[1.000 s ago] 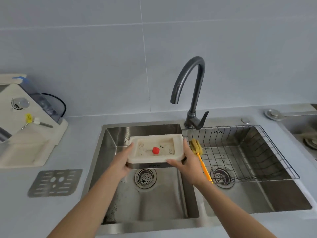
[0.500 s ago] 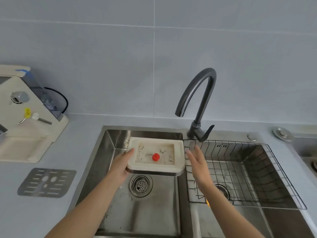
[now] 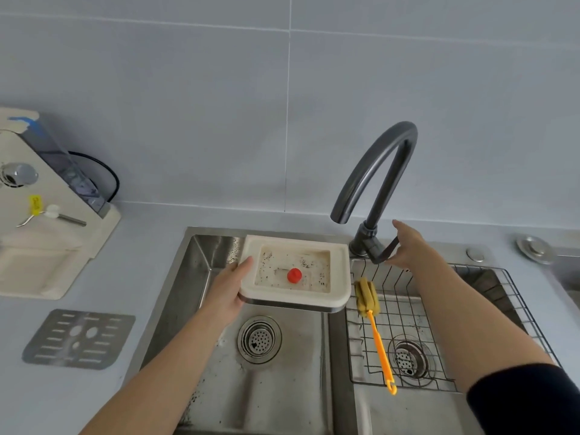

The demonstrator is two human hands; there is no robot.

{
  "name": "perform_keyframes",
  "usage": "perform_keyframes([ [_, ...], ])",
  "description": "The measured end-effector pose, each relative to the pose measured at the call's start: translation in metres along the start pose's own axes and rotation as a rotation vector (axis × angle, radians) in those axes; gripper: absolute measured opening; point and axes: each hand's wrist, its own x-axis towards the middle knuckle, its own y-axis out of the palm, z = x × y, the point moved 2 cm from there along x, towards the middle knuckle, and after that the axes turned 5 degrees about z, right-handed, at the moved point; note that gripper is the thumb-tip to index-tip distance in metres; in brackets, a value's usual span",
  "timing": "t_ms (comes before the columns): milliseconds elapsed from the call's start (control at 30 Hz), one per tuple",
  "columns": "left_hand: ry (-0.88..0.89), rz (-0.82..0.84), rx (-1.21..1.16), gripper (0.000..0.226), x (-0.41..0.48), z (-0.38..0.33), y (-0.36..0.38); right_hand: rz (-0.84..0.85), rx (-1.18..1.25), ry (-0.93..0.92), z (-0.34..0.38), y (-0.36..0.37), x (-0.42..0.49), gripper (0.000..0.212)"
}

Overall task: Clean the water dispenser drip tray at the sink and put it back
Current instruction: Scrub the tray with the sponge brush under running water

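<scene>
The cream drip tray [image 3: 339, 271] has dark specks on its floor and a red float [image 3: 294, 275] in the middle. My left hand [image 3: 229, 290] grips its left edge and holds it level over the left sink basin [image 3: 273, 387], below the spout of the dark faucet [image 3: 376, 164]. My right hand [image 3: 409, 248] is at the faucet's base, thumb below and fingers above the faucet handle [image 3: 384, 252]. No water is running. The water dispenser [image 3: 47, 215] stands at the left on the counter.
The tray's metal grille [image 3: 78, 339] lies on the counter left of the sink. A yellow sponge brush with an orange handle [image 3: 378, 340] rests on the wire rack [image 3: 439, 309] in the right basin. A drain strainer [image 3: 259, 339] sits under the tray.
My right hand let go of the tray's right edge and moved up and right to the faucet handle. My left hand alone now holds the tray, moved slightly toward the spout.
</scene>
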Motion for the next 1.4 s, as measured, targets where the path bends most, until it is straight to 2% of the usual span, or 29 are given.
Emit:
perform_keyframes([
  [67,0.001,0.014,0.004,0.012,0.002,0.0,0.002,0.001,0.015,0.041,-0.001,0.002,0.004,0.041],
  [133,0.002,0.023,0.004,0.008,0.004,0.0,0.004,-0.071,-0.068,0.028,-0.002,0.003,0.007,0.021],
  [233,0.002,0.026,0.004,0.007,0.005,0.001,0.005,-0.098,-0.134,-0.028,-0.001,0.005,0.016,0.031],
  [433,-0.015,0.007,-0.007,0.007,0.009,0.006,0.006,-0.09,-0.156,-0.071,-0.006,0.0,0.026,0.034],
  [700,-0.029,0.016,-0.024,0.023,0.01,0.012,0.005,-0.097,-0.155,-0.085,-0.009,-0.002,0.028,0.033],
  [1033,-0.033,-0.017,-0.009,0.007,0.004,0.012,0.006,-0.074,-0.116,-0.107,-0.014,-0.005,0.027,0.033],
  [1400,-0.014,-0.018,-0.023,0.007,0.0,0.013,0.008,-0.05,-0.143,-0.114,-0.015,-0.008,0.035,0.03],
])
